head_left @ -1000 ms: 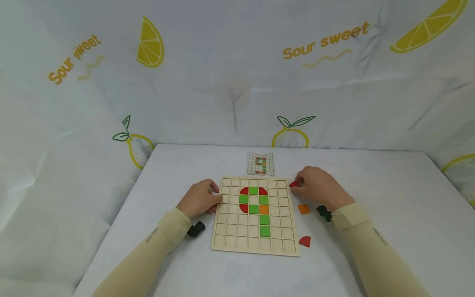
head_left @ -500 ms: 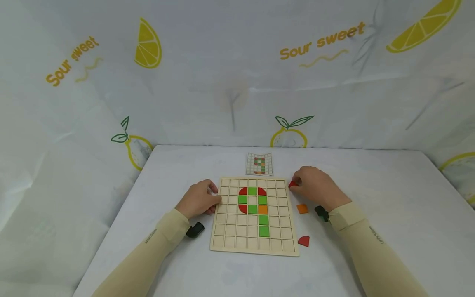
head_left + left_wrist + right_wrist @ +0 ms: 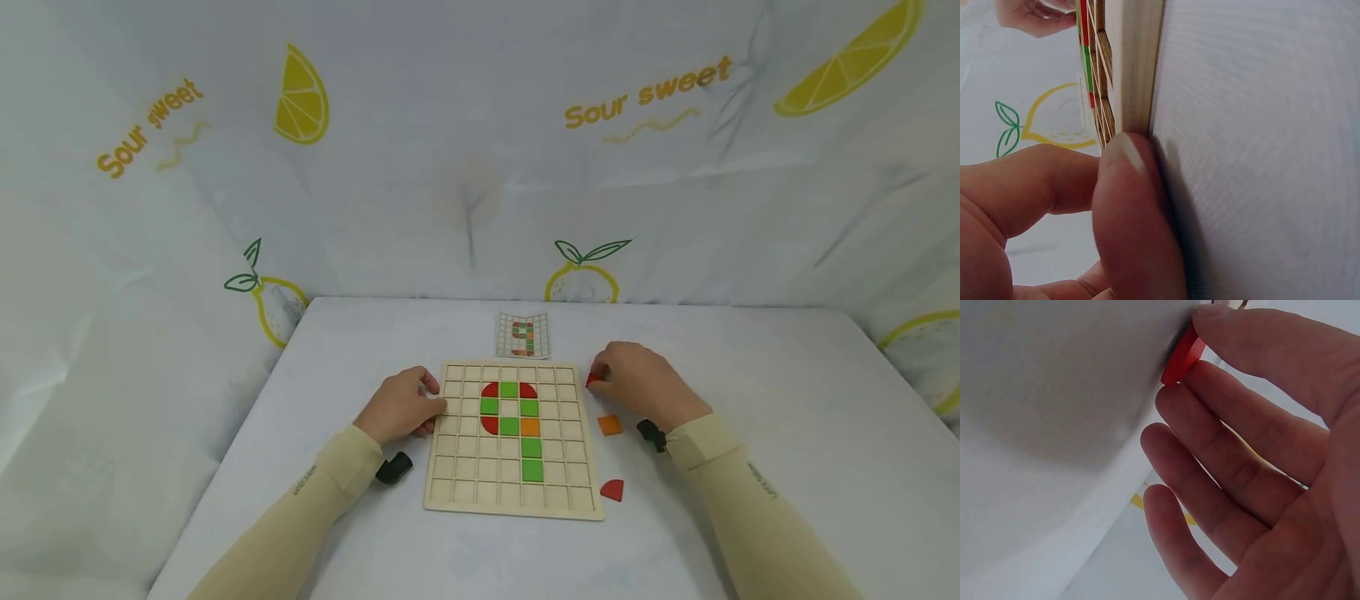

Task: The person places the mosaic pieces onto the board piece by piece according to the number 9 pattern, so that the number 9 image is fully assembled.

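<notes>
A pale wooden grid board [image 3: 465, 494] lies flat on the table. Several green squares, red quarter-circles and one orange square sit in its cells and form a 9. My left hand [image 3: 400, 406] rests its thumb against the board's left edge; the left wrist view shows the thumb [image 3: 1135, 231] on the wooden side, the index fingertip partly hidden behind it. Just off the board's upper right corner, my right hand [image 3: 643, 379] pinches a red piece [image 3: 1184, 356] between thumb and fingertips, low over the table. The fingers cover part of its outline.
Behind the board lies a small pattern card [image 3: 522, 336] printed with the same coloured 9. A loose orange square [image 3: 610, 425] and a loose red quarter-circle [image 3: 612, 490] lie right of the board. Black wrist cameras [image 3: 394, 468] sit under the sleeves. A lemon-print cloth stands behind.
The head view has shifted slightly. My left hand stays at the board's edge, and my right hand keeps the red piece near the same spot, with hardly any movement.
</notes>
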The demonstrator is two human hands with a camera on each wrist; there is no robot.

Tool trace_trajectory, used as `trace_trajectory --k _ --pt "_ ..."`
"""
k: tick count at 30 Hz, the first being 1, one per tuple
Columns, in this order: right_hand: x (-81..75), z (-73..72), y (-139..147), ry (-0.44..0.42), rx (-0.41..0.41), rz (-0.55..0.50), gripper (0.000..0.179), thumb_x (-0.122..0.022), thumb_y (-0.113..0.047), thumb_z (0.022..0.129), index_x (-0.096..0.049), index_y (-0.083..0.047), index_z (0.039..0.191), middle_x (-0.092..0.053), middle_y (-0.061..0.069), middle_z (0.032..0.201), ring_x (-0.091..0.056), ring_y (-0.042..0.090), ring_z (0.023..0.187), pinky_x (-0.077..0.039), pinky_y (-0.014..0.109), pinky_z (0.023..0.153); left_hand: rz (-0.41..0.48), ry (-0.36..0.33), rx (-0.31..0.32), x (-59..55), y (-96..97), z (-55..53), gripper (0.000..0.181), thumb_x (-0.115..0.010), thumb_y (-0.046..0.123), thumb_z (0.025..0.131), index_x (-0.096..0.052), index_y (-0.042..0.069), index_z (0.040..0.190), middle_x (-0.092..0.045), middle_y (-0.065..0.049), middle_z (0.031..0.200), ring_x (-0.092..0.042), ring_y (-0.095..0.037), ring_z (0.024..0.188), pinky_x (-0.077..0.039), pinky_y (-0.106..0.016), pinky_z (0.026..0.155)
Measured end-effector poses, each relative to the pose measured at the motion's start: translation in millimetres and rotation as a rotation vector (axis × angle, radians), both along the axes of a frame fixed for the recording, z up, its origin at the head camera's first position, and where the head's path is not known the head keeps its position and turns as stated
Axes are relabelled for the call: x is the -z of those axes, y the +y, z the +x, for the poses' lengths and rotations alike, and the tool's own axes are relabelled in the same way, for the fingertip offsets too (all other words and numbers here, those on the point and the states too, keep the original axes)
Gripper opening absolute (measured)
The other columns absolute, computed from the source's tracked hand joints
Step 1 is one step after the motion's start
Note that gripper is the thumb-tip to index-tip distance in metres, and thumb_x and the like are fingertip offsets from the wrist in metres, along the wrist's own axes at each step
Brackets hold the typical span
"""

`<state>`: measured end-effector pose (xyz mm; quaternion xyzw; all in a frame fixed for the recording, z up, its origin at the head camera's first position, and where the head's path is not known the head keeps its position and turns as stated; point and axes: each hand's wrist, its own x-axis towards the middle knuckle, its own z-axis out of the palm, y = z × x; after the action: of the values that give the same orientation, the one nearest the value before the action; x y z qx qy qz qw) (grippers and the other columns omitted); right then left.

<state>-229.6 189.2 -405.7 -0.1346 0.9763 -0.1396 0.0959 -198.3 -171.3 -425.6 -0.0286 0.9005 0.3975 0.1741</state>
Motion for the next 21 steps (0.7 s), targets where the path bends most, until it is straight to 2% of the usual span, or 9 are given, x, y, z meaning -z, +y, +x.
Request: trace_trajectory --k 4,9,16,21 --pt "1.1 10.5 3 -0.005 0.017 0.002 0.017 -0.082 -0.02 0.096 -0.082 -0.007 0.105 -0.076 0.006 0.102 -0.065 0.021 0.09 -0.061 0.045 0.086 0.012 0.005 0.014 3.1 1.2 0.6 0.022 -0.073 0.017 0.098 -0.064 0.007 0.115 -0.072 -0.008 0.076 -0.07 -0.017 0.062 -0.059 -0.028 0.06" --pt "-3.3 31.5 1 -0.012 0.012 0.022 0.017 -0.084 -0.023 0.095 -0.082 -0.01 0.106 -0.073 0.002 0.1 -0.062 0.018 0.087 -0.059 0.038 0.079 0.015 -0.006 0.015 2.3 1.3 0.6 0.023 -0.073 0.018 0.097 -0.064 0.008 0.115 -0.072 -0.008 0.077 -0.07 -0.017 0.063 -0.059 -0.027 0.061" --pt "-12.8 64.3 -22 0.077 -0.116 0.042 0.015 -0.089 -0.024 0.09 -0.082 -0.015 0.098 -0.065 -0.005 0.089 -0.056 0.012 0.079 -0.053 0.028 0.071 0.005 -0.004 0.004 -0.1 -2.5 0.1 0.024 -0.074 0.019 0.098 -0.063 0.008 0.116 -0.073 -0.008 0.08 -0.071 -0.017 0.065 -0.059 -0.027 0.063" --pt "-19.3 85.1 -44 0.113 -0.159 0.078 0.016 -0.091 -0.028 0.088 -0.081 -0.017 0.095 -0.064 -0.007 0.088 -0.054 0.011 0.079 -0.054 0.03 0.073 0.009 -0.001 0.006 1.1 -3.4 0.0 0.023 -0.074 0.019 0.098 -0.063 0.008 0.116 -0.073 -0.008 0.079 -0.07 -0.016 0.065 -0.059 -0.027 0.062"
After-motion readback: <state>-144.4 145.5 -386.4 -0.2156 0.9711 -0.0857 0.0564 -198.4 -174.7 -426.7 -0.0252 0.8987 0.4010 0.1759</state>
